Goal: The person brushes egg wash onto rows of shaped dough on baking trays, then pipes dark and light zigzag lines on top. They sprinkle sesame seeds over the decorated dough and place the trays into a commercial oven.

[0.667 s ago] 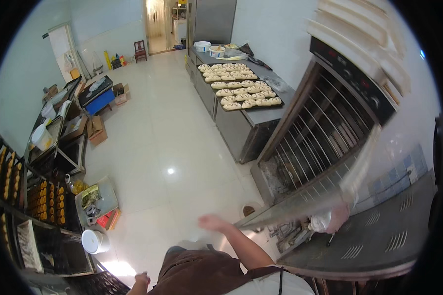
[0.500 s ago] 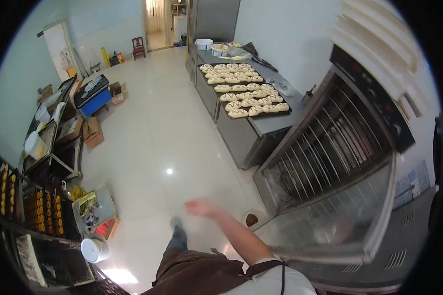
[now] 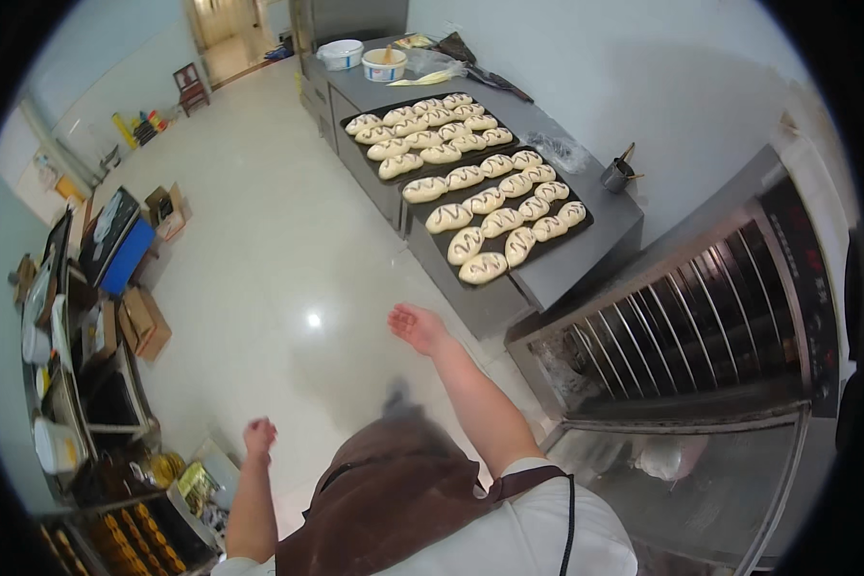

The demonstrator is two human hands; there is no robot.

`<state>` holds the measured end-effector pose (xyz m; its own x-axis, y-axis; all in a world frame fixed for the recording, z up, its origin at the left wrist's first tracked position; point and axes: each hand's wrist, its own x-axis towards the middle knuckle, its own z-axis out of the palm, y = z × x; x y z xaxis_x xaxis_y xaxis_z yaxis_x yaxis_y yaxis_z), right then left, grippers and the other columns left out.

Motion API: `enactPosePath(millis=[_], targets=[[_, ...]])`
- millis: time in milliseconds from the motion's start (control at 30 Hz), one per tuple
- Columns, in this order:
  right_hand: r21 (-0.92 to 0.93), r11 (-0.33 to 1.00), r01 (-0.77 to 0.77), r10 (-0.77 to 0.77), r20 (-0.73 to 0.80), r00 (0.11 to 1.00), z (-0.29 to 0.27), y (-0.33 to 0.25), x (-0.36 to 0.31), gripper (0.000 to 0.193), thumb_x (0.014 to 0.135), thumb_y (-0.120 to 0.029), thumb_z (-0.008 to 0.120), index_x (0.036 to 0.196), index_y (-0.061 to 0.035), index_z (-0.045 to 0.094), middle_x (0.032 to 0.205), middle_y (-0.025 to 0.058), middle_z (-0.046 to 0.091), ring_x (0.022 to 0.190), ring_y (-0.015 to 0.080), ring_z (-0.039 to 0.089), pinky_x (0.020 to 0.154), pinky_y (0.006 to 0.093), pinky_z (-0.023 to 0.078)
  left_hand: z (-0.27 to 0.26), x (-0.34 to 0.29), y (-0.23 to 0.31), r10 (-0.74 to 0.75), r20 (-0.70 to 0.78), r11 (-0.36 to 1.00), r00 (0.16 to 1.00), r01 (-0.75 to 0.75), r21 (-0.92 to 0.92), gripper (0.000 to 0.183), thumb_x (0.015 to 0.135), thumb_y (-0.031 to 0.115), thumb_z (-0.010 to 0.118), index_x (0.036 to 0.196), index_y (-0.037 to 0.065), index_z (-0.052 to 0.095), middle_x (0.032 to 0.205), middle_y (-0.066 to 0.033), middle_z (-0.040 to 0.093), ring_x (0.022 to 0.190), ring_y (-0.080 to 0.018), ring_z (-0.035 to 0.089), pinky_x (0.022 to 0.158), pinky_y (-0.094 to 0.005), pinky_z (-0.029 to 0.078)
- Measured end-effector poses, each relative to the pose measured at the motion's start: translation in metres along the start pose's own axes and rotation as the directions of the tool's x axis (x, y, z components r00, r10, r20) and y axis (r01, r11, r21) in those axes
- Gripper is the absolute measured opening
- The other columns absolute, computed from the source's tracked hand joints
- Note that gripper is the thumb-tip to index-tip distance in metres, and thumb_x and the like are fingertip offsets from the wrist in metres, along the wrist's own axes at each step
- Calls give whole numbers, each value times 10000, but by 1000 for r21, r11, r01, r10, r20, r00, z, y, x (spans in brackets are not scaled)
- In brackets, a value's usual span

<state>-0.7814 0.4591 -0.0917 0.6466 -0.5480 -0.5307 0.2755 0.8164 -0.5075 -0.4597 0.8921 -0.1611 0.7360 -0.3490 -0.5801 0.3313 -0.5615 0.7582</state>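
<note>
My right hand (image 3: 417,328) hangs in the air over the floor, left of the steel worktable's near corner. Its fingers are stretched out, holding nothing. My left hand (image 3: 260,435) is lower and further left, its fingers curled in, and nothing shows in it; it touches nothing. On the worktable, nearest my right hand, lies a black baking tray (image 3: 549,252) with rows of pale oval dough pieces (image 3: 483,268) striped with dark zigzag lines. Behind it, a second tray (image 3: 391,179) bears more of the same dough pieces.
To my right stands a tall oven cabinet (image 3: 686,326) with racks, its glass door (image 3: 682,480) swung open toward me. White tubs (image 3: 384,65) and a dark cup (image 3: 618,175) stand on the worktable. Cartons (image 3: 144,324), a blue crate (image 3: 127,256) and trays of browned pieces (image 3: 144,538) line the left.
I have moved closer to the worktable, and its trays appear larger. My left hand has come into view. The right hand has risen in the picture, and the oven door now sits lower.
</note>
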Motion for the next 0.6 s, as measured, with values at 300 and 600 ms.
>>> enactPosePath(millis=[300, 600], targets=[[650, 563, 510, -232, -468, 853, -7, -84, 178, 231, 1002, -144, 636, 1214, -67, 589, 1221, 52, 616, 1112, 273, 634, 940, 420, 565, 159, 106, 320, 201, 298, 951, 933, -259, 169, 294, 1013, 239, 655, 1218, 36, 598, 952, -74, 719, 828, -148, 685, 729, -277, 542], [636, 370, 677, -136, -684, 717, -20, -74, 184, 166, 931, -69, 644, 1078, -34, 576, 1113, 121, 637, 1062, 291, 657, 935, 434, 588, 362, 192, 487, 173, 781, 796, 600, -552, 248, 401, 988, 193, 665, 1317, -11, 563, 1044, -95, 708, 946, -167, 670, 813, -301, 536]])
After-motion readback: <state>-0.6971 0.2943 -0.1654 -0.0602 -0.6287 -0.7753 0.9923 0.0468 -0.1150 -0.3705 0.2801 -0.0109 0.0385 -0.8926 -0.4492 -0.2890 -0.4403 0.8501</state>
